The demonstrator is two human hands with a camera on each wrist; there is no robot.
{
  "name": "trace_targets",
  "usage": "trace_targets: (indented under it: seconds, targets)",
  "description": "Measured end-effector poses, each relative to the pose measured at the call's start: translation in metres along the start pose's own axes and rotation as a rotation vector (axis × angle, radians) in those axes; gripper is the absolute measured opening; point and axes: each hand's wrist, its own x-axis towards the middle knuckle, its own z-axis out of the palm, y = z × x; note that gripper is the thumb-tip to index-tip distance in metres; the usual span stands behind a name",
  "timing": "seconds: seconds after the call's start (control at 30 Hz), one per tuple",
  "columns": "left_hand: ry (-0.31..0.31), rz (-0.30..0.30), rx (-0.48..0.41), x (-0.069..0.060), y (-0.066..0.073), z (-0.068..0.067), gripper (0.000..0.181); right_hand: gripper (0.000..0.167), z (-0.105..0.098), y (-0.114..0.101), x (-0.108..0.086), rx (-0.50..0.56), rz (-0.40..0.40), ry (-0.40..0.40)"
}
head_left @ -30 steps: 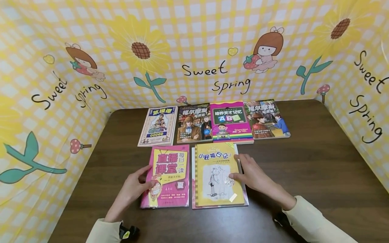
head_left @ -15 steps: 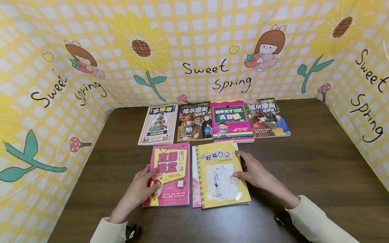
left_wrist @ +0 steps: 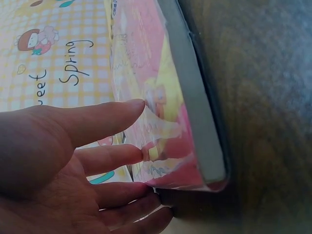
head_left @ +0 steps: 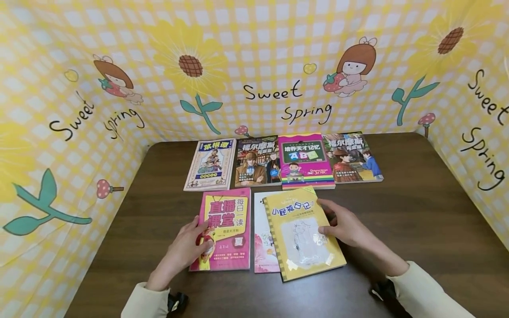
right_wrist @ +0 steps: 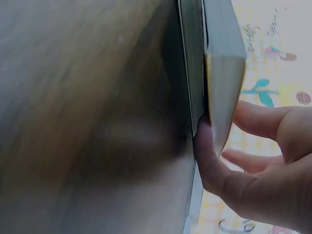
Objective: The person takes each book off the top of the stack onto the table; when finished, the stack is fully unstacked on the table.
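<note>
My right hand (head_left: 350, 229) pinches the right side of a yellow comic-style book (head_left: 304, 240), thumb on the cover and fingers at its edge. The right wrist view shows a finger hooked under the page block (right_wrist: 225, 92). The yellow book is tilted over a white-and-pink book (head_left: 264, 247), covering most of it. In the head view, my left hand (head_left: 184, 247) rests at the left edge of a pink book (head_left: 227, 243), thumb on the cover. The left wrist view shows that hand (left_wrist: 92, 156) with nearly straight fingers touching the pink book (left_wrist: 161, 122).
Along the back of the dark wooden table (head_left: 421, 212) lie a cream book (head_left: 210, 165), a detective-cover book (head_left: 256, 161), a magenta ABC book (head_left: 306, 161) and another detective book (head_left: 351, 157). A yellow checked cloth (head_left: 274, 53) walls the back and sides.
My right hand has moved the yellow book rightward and turned it, exposing the left part of the white-and-pink book beneath. The left hand has slid slightly further over the pink book, which shifted slightly.
</note>
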Motion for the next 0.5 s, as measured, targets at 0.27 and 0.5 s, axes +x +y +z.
trace_targets:
  seconds: [0.27,0.5]
  targets:
    - [0.01,0.005,0.0,0.0,0.0,0.003,0.066,0.064,-0.043,0.015,-0.022,0.016,0.041,0.071]
    - [0.006,0.001,-0.004,0.0,0.0,0.004,0.066,0.067,-0.073,0.034,-0.042,0.039,0.142,0.114]
